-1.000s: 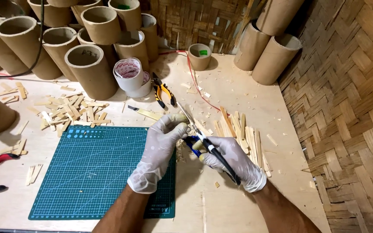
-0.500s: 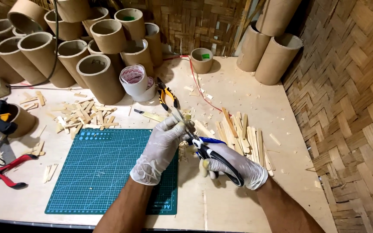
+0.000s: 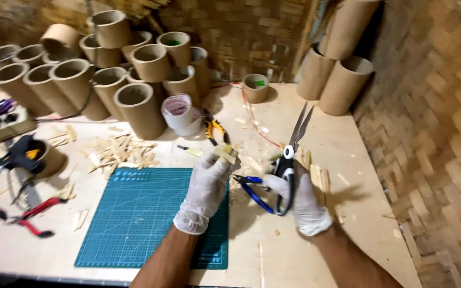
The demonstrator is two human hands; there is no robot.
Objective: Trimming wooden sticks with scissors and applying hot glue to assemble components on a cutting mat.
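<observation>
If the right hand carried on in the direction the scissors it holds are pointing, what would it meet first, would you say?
The right hand holds scissors with blades slightly parted, aimed up and away over the table. That line looks free across the bare tabletop until the leaning cardboard tubes by the woven wall, though depth is hard to judge.

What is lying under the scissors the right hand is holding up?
Below the scissors in the right hand, blue-handled pliers lie on the wooden table, beside a stack of flat wooden sticks. The glove hides whatever lies directly beneath that hand.
</observation>
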